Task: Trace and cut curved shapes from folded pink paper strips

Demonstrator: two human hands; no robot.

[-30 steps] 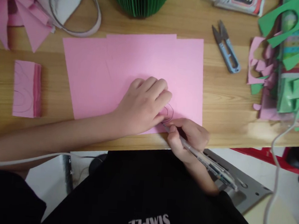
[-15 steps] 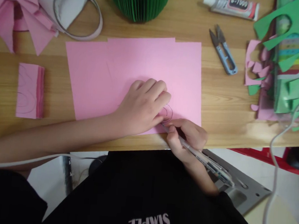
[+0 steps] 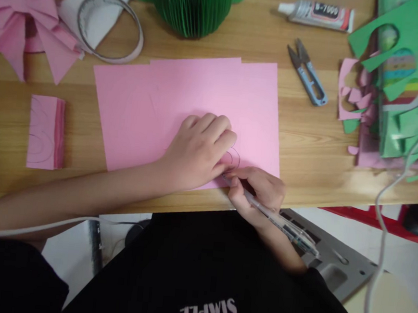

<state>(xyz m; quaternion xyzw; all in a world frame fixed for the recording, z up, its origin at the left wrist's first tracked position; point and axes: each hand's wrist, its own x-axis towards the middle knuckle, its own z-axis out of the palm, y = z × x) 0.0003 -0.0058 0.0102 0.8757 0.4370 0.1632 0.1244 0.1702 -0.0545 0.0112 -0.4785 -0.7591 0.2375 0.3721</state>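
Note:
Pink paper sheets lie overlapping near the table's front edge. My left hand presses down on them with its fingers curled under, and whatever is beneath the fingers is hidden. Just right of those fingers, curved dark lines show on the pink paper. A clear-barrelled pen is pinched in my right hand, its tip at the paper close to my left thumb. The two hands almost touch there.
Blue thread snips and a glue tube lie behind on the right, near green paper scraps. A pink folded-paper stack, a tape roll, a pink bow and a green honeycomb paper ball stand left and back.
The whole view has shifted slightly. The pen tip and my right hand have moved a little to the left; my left hand stays on the paper.

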